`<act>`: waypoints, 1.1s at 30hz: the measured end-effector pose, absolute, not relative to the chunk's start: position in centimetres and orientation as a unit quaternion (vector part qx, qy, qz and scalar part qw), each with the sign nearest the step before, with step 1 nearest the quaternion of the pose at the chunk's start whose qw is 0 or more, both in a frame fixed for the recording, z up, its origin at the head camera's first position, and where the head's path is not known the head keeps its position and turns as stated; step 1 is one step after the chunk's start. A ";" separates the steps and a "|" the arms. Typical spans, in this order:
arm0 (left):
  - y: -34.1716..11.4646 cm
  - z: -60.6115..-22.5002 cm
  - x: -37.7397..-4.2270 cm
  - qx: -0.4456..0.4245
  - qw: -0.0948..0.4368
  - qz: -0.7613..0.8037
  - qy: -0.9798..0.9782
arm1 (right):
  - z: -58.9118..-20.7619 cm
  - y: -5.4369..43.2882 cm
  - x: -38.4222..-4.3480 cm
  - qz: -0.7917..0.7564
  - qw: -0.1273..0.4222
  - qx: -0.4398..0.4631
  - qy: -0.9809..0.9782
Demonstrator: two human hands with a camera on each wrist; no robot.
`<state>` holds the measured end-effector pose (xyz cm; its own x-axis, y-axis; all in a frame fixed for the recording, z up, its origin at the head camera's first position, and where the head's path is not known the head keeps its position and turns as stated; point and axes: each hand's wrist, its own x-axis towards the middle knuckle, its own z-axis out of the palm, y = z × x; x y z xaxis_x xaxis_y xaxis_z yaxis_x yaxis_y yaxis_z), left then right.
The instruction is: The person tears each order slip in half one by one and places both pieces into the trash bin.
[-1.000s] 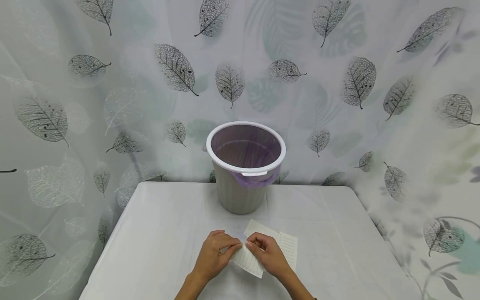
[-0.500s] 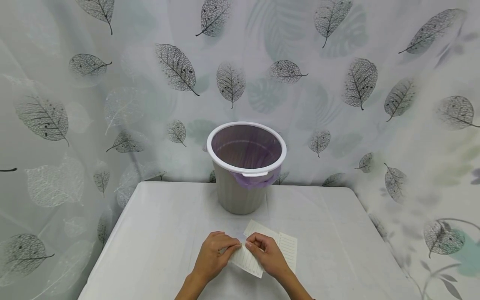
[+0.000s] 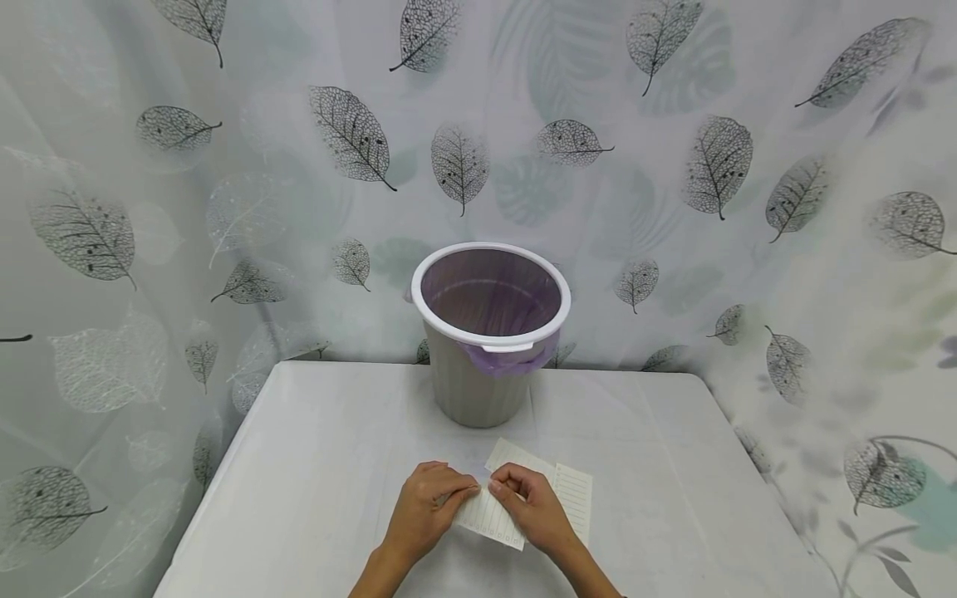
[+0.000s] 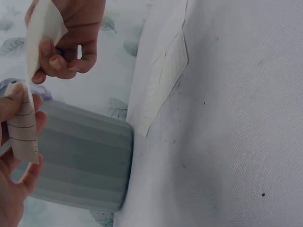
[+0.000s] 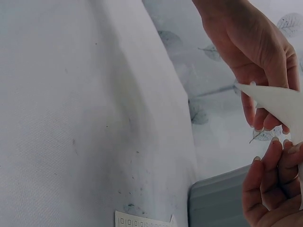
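Paper (image 3: 489, 519), left hand (image 3: 422, 508) slightly leftward now

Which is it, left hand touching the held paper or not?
Touching: left wrist view shows the left hand pinching the held paper, thumb on it.

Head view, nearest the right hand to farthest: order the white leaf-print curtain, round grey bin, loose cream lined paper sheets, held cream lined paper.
1. Held paper: in the right hand.
2. Loose sheets: on the table beside it.
3. Bin: ahead, slightly left.
4. Curtain: behind the bin.
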<state>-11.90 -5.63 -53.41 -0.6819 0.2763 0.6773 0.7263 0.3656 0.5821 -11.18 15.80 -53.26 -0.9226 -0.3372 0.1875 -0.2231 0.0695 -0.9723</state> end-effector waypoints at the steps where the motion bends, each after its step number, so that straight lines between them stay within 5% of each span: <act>1: -5.6 -53.4 -11.9 -0.318 0.244 -0.467 -0.788 | -53.2 15.8 -11.2 -0.655 0.042 -0.190 0.730; 33: -5.7 -53.3 -11.8 -0.322 0.272 -0.482 -0.768 | -53.6 16.0 -11.3 -0.648 0.021 -0.157 0.745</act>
